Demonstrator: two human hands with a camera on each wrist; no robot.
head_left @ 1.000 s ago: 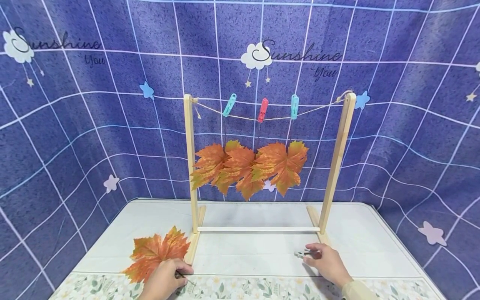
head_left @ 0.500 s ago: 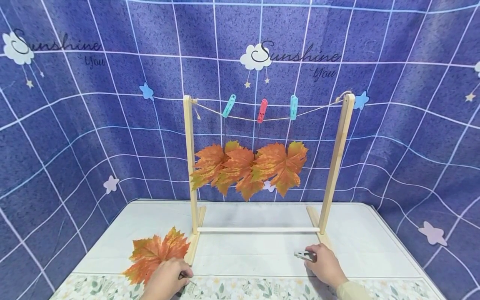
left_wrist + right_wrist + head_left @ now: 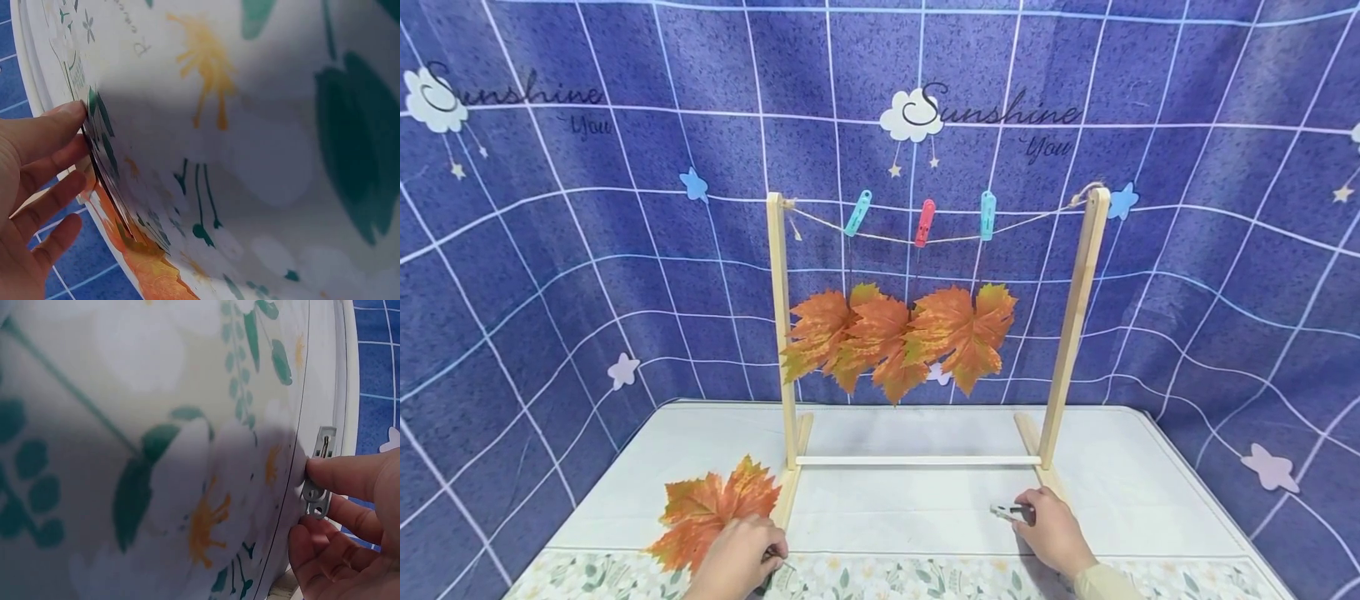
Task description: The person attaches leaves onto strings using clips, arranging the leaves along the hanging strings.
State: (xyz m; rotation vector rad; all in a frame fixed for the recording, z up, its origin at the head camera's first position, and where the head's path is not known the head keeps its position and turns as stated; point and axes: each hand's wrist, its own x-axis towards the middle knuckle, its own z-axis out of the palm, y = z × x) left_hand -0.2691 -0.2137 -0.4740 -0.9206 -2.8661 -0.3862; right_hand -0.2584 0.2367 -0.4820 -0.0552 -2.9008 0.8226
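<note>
An orange artificial maple leaf [image 3: 703, 504] lies at the front left of the table. My left hand [image 3: 737, 554] pinches its thin dark stem [image 3: 94, 153] between thumb and forefinger, other fingers spread in the left wrist view. In my right hand [image 3: 1054, 531], a grey clothespin [image 3: 320, 472] is held between thumb and fingers, low over the table at right. Three similar leaves [image 3: 958, 337] hang in an overlapping row from a string [image 3: 887, 238]. Two teal clothespins [image 3: 988, 217] and a red clothespin [image 3: 925, 223] grip their stems on it.
Between my hands and the backdrop stands a wooden frame, its left post [image 3: 781, 333] and right post [image 3: 1075, 333] joined low by a white rod [image 3: 917, 460]. Its feet reach towards both hands. A floral cloth [image 3: 880, 575] covers the table's front edge; a blue gridded curtain [image 3: 587, 292] surrounds the back.
My right hand has shifted very slightly and the grey clothespin's angle has changed a little. The left hand stays on the leaf stem; the hanging leaves look the same.
</note>
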